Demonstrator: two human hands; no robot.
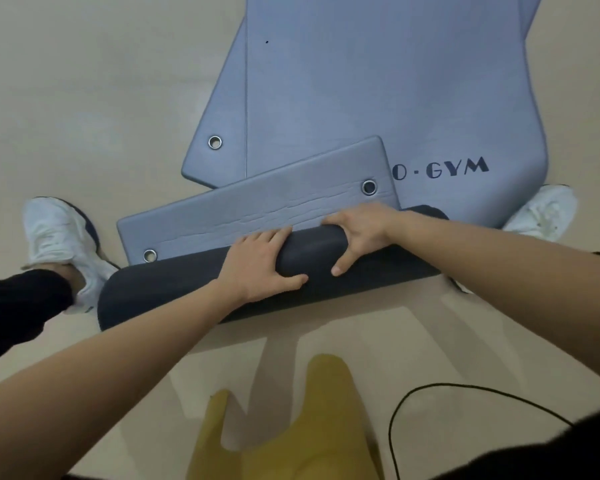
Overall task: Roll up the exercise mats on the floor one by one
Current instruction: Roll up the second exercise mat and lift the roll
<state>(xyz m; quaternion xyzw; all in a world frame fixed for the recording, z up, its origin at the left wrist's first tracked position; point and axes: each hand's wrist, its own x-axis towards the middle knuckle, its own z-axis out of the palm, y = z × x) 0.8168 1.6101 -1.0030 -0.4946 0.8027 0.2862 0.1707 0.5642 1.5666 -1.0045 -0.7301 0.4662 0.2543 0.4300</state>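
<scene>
1. A rolled mat (153, 292) is seen lying across the beige floor (84, 81), between the two feet. It is a thick, dark cylinder with a smooth, matt, foam-like skin and rounded ends.
2. The roll is grasped by the left hand (260, 261). Its fingers are curved over the top and its thumb is pressed on the near side.
3. The roll is also gripped by the right hand (357, 233), just beside the left one. Its fingers are wrapped over the far side and its thumb is laid on the near side.
4. A flat end piece (257, 209) of blue-grey foam is found just beyond the roll, touching it. It has rounded corners, fine wrinkles on the surface and two metal eyelets (369, 187).
5. This piece is laid partly on a lettered mat (395, 98), which is spread flat. Dark letters "O·GYM" are printed on its lightly textured blue-grey face.
6. A lower mat (222, 133) of the same colour is partly covered by the lettered one. Its rounded corner with one eyelet is shown at the left.
7. White shoes (63, 233) are placed at both ends of the roll.
8. A yellow garment (291, 427) and a thin black cable (465, 393) are seen at the bottom edge.
</scene>
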